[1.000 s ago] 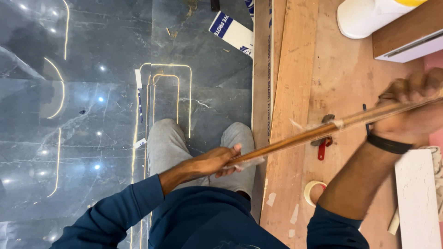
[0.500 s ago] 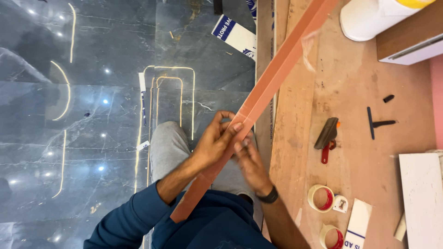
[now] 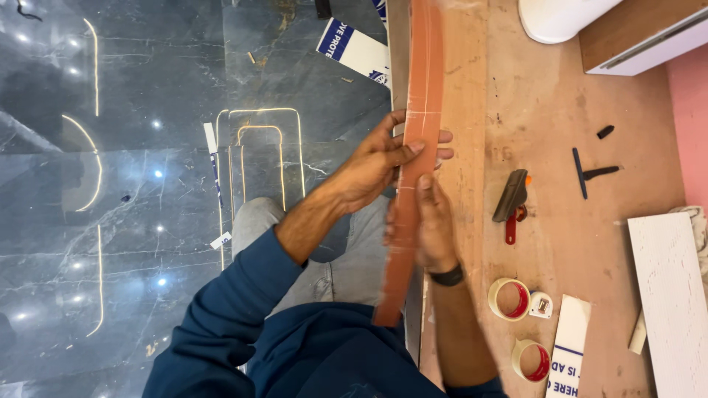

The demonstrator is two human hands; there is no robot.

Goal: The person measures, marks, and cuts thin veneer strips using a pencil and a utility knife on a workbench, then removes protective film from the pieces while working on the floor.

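Note:
A long, thin reddish-brown strip [image 3: 422, 81] runs almost straight away from me, from my chest to the top edge of the view. My left hand [image 3: 377, 161] grips it from the left side, thumb across its face. Just below, my right hand [image 3: 429, 225] holds the same strip, fingers wrapped behind it and thumb pointing up along it. A black band sits on my right wrist. Both hands hover over the left edge of the wooden board [image 3: 560, 243].
On the board lie a dark scraper with a red handle [image 3: 511, 199], a black T-shaped tool [image 3: 590, 173], two tape rolls [image 3: 509, 298] [image 3: 531, 360] and a white panel [image 3: 671, 295]. A white bucket [image 3: 560, 16] stands at the top. Glossy dark marble floor [image 3: 110, 184] spreads left.
The strip has swung from nearly crosswise to a diagonal and now points almost straight ahead. My right hand came off its far end and joined the left at the middle.

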